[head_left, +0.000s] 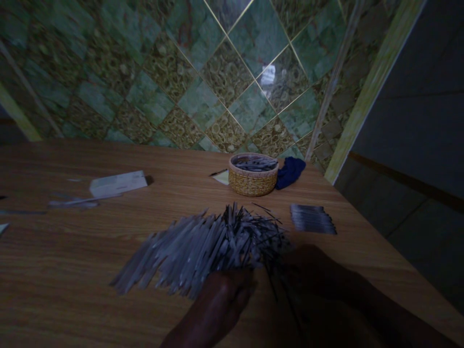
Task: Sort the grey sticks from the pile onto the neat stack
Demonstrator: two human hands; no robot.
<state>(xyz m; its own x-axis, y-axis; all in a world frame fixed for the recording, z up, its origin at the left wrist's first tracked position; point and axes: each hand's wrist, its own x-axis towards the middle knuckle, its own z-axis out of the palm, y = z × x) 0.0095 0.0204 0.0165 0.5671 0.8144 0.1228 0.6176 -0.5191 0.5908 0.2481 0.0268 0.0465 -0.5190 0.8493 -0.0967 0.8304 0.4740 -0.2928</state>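
A big heap of thin grey strips (203, 249) lies on the wooden table (72, 270), fanned out to the left. My left hand (221, 302) rests at the heap's near edge, fingers curled against the strips. My right hand (311, 270) sits at the heap's right end among dark thin sticks (270, 232); it is in deep shadow and its fingers do not show clearly. A small neat stack of grey strips (312, 218) lies just right of the heap.
A woven basket (253, 181) with more strips stands behind the heap, a blue cloth (290, 171) and a yellowish slip (222, 177) beside it. A white packet (118, 183) and loose strips (72, 203) lie far left. Tiled wall behind; table edge drops off at right.
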